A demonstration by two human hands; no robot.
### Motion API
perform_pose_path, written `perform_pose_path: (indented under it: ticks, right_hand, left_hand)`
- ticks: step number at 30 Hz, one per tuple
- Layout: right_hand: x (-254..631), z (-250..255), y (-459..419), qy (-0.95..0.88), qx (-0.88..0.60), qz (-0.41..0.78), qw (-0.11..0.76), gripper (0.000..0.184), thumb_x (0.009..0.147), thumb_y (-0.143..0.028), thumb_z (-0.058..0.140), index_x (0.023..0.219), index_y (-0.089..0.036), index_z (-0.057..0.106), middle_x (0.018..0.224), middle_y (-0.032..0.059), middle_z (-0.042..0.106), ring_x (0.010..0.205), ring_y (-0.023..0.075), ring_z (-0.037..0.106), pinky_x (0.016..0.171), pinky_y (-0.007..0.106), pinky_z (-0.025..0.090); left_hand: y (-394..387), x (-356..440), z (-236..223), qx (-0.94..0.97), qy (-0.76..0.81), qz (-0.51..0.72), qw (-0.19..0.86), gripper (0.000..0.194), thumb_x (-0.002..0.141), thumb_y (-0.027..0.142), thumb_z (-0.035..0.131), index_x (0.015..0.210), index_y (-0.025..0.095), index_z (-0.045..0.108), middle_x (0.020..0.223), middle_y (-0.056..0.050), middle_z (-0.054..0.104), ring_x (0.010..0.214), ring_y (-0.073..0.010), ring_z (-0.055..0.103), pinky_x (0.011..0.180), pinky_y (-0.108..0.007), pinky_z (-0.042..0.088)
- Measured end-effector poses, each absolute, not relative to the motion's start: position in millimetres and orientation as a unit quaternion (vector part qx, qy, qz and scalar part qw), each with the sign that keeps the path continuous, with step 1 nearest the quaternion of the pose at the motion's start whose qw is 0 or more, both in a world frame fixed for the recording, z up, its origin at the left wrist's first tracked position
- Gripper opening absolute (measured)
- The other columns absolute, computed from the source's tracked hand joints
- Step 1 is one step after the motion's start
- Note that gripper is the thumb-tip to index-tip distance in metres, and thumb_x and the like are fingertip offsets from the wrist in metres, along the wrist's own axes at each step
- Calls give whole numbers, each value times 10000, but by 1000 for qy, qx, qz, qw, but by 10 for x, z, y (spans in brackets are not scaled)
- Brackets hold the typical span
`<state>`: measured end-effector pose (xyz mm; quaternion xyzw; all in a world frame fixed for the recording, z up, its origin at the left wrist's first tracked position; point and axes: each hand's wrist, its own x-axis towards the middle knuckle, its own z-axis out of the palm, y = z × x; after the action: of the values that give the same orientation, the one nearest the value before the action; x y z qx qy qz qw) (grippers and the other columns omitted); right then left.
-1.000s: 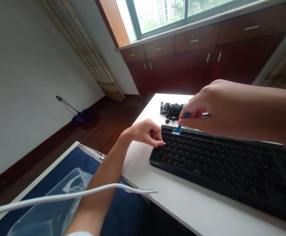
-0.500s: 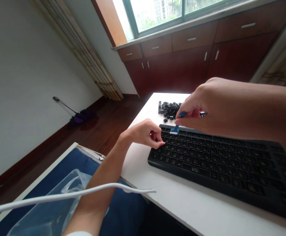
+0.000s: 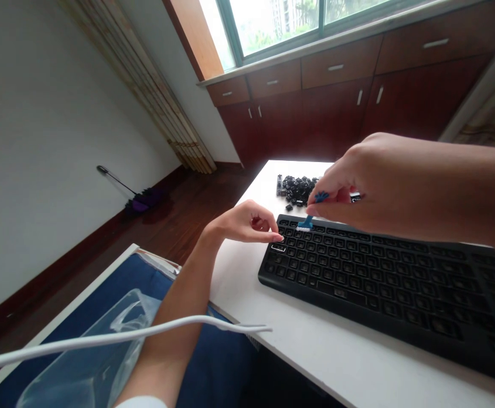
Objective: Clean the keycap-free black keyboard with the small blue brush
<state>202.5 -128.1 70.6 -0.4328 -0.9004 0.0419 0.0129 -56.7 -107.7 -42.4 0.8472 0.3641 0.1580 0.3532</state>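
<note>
A black keyboard (image 3: 344, 277) with its keycaps off lies on the white table, its rows of bare key wells showing. My right hand (image 3: 341, 184) pinches a small blue brush (image 3: 305, 222) whose white bristles touch the top row near the left end. At the keyboard's upper left corner is my left hand (image 3: 253, 222), fingers curled and thumb and fingertips drawn together on the edge. Behind the keyboard sits a pile of loose black keycaps (image 3: 299, 188), partly covered by my right hand.
The white table (image 3: 247, 289) ends at the left and front. A white cable (image 3: 123, 335) crosses in front of my left forearm. A clear plastic bag (image 3: 89, 362) lies on a blue surface at lower left. A purple duster (image 3: 140, 203) is on the floor by the wall.
My left hand has shifted up slightly along the keyboard's left end, uncovering a key well with a bright outline. The brush stays on about the same spot of the top row.
</note>
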Motion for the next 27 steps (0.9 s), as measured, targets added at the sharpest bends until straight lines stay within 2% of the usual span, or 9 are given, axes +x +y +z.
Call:
perform_pose_path:
  ticks: [7,11,16,18,22,27]
  right_hand:
    - [2011,717,-1283,-905,-423,39,25,328,800,-460,595,650,-184,688,479,19,526,453,103,437,499,274,277]
    - [2031,660,-1259,-915,-400,47,36,389,832,-499,543,633,-189,667,465,9,521,393,80,375,464,275,262]
    - [1982,478,-1234,-932,-349,68,64,342,860,-437,510,706,-194,696,513,16,564,446,92,399,485,281,249]
    - [1911,413,-1244,-939,-326,75,78,283,854,-363,510,726,-196,699,548,18,585,452,92,398,488,281,240]
    - [1761,352,-1289,-944,-310,71,92,229,838,-267,513,778,-177,714,613,56,622,471,107,425,483,274,234]
    - [1695,322,-1326,-950,-289,71,95,247,854,-272,507,864,-176,734,661,86,654,504,139,487,490,279,255]
  left_hand:
    - [-1075,-572,-436,852,364,115,358,306,753,419,720,795,117,751,528,8,527,486,-57,398,448,-193,304]
    - [-1089,-574,-386,861,361,114,339,323,797,416,677,714,108,727,532,-5,529,487,-59,388,448,-205,285]
    - [-1028,-572,-453,867,384,151,281,313,847,355,603,652,122,677,489,36,418,475,-55,332,455,-214,238]
    - [-983,-565,-519,866,405,197,217,316,837,305,577,577,128,603,484,47,365,480,-55,309,465,-216,232]
    - [-929,-548,-603,873,423,233,72,358,739,219,581,464,151,362,486,52,293,500,-61,252,496,-241,225]
    - [-946,-526,-595,880,417,227,6,336,687,174,548,494,171,273,495,43,330,502,-71,254,503,-267,215]
